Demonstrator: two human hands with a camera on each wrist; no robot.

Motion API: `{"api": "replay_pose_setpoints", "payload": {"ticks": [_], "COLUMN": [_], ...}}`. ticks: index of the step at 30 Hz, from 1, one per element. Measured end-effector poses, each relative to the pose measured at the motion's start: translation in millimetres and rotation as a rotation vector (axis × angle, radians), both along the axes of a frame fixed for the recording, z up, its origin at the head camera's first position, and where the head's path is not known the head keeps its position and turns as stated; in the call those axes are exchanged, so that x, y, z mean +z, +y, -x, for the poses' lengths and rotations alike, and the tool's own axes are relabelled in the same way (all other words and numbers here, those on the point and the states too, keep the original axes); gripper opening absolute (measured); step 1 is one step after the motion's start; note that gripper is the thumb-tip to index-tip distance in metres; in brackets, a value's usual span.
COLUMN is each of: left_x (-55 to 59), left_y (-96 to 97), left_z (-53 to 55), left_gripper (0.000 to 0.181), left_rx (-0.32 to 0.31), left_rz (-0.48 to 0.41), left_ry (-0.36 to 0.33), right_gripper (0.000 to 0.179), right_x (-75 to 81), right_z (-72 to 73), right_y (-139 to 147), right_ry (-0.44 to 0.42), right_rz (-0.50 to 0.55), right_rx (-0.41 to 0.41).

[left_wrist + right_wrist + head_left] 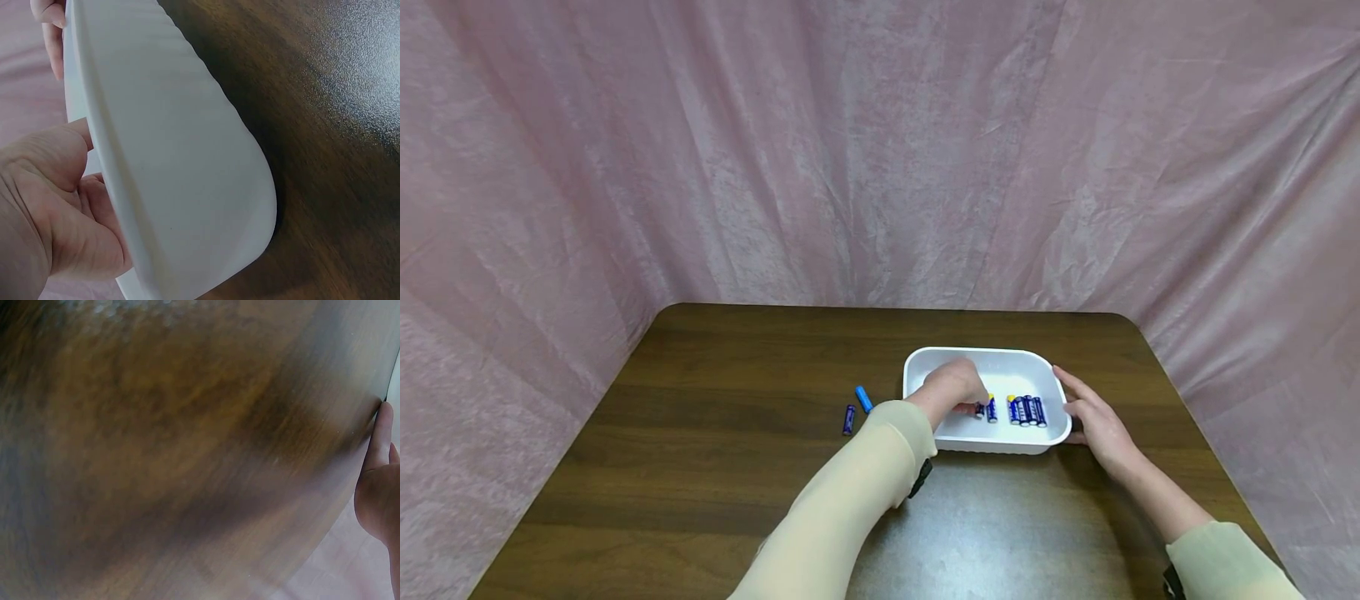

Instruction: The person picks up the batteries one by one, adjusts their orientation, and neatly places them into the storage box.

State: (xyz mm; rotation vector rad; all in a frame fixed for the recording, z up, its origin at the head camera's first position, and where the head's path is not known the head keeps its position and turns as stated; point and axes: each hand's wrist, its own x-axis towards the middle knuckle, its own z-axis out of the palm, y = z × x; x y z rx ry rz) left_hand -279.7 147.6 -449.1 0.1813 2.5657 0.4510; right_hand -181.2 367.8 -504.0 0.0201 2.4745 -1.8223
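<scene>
I count one white tray (pixel 1018 375) toward the right of the table (pixel 715 417), with six batteries visible in it. Four stand side by side as a row (pixel 1030 411) at the tray's right end; left of them, across a gap, comes a single battery (pixel 992 410), and just beside that, one battery at the fingers (pixel 979 411). Two more pieces lie on the table left of the tray: a dark blue battery (pixel 848 420) and, slightly farther off, a lighter blue cylinder (pixel 863 398).

My head view alone gives me the batteries. The left wrist view shows the tray's outer wall close up and hides the left fingertips behind its rim; the right wrist view, rather blurred, gives me mostly wood and a straight finger at its right edge.

The left hand (pixel 951 390) reaches over the near left part of the tray, fingers curled, thumb and finger pinching the battery at the fingers. The right hand (pixel 1097 423) is spread, fingers extended against the tray's right end, with no battery in it.
</scene>
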Motion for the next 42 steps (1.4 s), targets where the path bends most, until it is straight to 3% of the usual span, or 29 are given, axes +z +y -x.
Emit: {"api": "replay_pose_setpoints", "payload": {"ticks": [7, 14, 25, 32, 42], "left_x": [-1.1, 0.4, 3.3, 3.3, 6.4], "left_y": [-1.5, -2.0, -3.1, -3.3, -4.4], "left_z": [0.6, 0.5, -0.9, 2.3, 4.8], "left_gripper": [0.027, 0.024, 0.02, 0.021, 0.022], "left_rx": [0.002, -0.01, 0.042, 0.038, -0.074], "left_rz": [-0.075, -0.094, -0.235, -0.19, -0.036], "left_ry": [-0.029, -0.051, -0.144, -0.139, -0.054], "right_gripper": [0.061, 0.06, 0.06, 0.06, 0.06], "right_x": [0.7, 0.5, -0.2, -0.1, -0.2], "right_z": [0.9, 0.9, 1.0, 0.4, -0.8], "right_y": [-0.5, -0.7, -0.6, 0.1, 0.1], "right_ry": [0.006, 0.009, 0.015, 0.014, 0.002], "right_rz": [0.002, 0.004, 0.004, 0.012, 0.02], "right_rx": [0.0, 0.002, 0.004, 0.006, 0.006]}}
